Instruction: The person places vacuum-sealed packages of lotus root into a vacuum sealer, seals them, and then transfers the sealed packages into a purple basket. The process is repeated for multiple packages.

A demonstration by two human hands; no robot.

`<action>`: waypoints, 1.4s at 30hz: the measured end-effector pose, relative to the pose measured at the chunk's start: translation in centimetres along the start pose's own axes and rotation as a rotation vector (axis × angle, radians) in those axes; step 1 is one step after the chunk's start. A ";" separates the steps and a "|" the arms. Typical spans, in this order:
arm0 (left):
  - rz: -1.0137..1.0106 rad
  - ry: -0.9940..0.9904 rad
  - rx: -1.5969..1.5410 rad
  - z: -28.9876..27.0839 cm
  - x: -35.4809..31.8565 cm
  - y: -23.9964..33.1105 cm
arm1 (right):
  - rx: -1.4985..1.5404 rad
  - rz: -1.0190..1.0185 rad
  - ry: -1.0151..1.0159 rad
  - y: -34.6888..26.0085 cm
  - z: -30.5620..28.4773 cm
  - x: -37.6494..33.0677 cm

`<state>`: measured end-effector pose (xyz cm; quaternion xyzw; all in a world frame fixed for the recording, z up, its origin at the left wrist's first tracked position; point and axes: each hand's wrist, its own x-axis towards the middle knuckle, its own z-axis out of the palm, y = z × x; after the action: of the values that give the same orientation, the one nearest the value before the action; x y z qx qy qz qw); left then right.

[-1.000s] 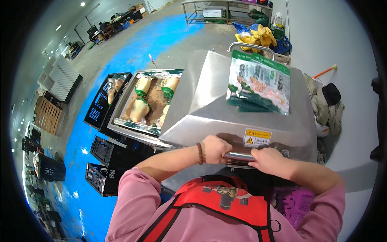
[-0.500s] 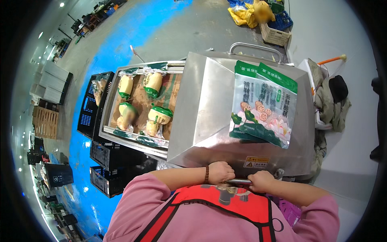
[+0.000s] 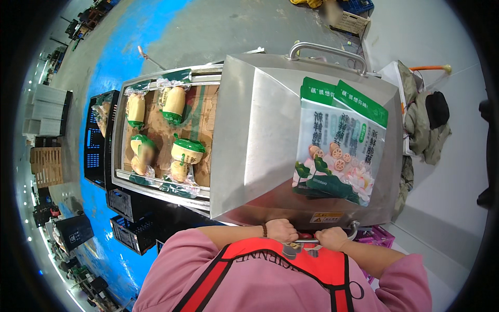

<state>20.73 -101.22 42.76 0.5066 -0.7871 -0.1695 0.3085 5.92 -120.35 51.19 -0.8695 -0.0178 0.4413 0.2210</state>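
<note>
Both hands (image 3: 306, 236) clenched on lid handle (image 3: 312, 240); printed pouches (image 3: 340, 143) at 2 o'clock likely sliding off if tilted.

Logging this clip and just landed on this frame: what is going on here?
A person in a pink top stands at a stainless steel vacuum sealing machine. Both hands, the left hand and the right hand, grip the near handle of the steel lid, which is down over the right chamber. A stack of printed pouches lies on top of the lid. The left chamber is uncovered and holds four bagged lotus roots.
</note>
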 end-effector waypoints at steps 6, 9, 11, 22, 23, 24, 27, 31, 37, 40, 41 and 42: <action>-0.034 0.031 -0.054 -0.2 0.0 0.1 | -0.062 -0.095 0.274 0.5 1.5 0.0; -0.034 0.013 -0.037 -0.4 0.1 0.1 | -0.028 -0.025 0.111 0.2 0.8 0.1; -0.032 0.005 -0.015 -0.3 0.1 0.2 | -0.018 0.010 0.037 0.1 0.6 0.1; 0.000 0.103 -0.017 0.8 -0.4 0.1 | -0.065 -0.001 0.150 0.0 1.4 -0.1; -0.003 0.098 -0.019 0.9 -0.4 0.2 | -0.072 0.000 0.155 0.2 1.8 0.0; -0.005 0.092 -0.018 1.0 -0.4 0.1 | -0.079 -0.001 0.163 0.4 2.1 0.1; 0.005 0.122 -0.017 1.2 -0.4 -0.1 | -0.123 -0.076 0.228 0.7 2.0 0.2; 0.019 0.201 0.013 1.8 -0.5 0.0 | -0.073 -0.035 0.068 2.3 3.7 0.9; 0.037 0.239 0.043 1.2 -0.3 0.3 | 0.001 -0.057 -0.021 2.8 3.6 2.0; 0.006 0.242 0.104 1.7 -0.5 0.8 | 0.011 -0.072 -0.012 2.2 3.5 2.0; -0.005 0.237 0.126 1.4 -0.6 0.8 | 0.015 -0.076 -0.005 2.1 3.4 2.1; -0.016 0.232 0.147 1.4 -0.7 0.9 | 0.021 -0.081 0.002 1.9 3.4 2.1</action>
<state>19.35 -100.28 42.00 0.5501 -0.7524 -0.0538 0.3582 4.28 -120.34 47.08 -0.8662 -0.0483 0.4312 0.2478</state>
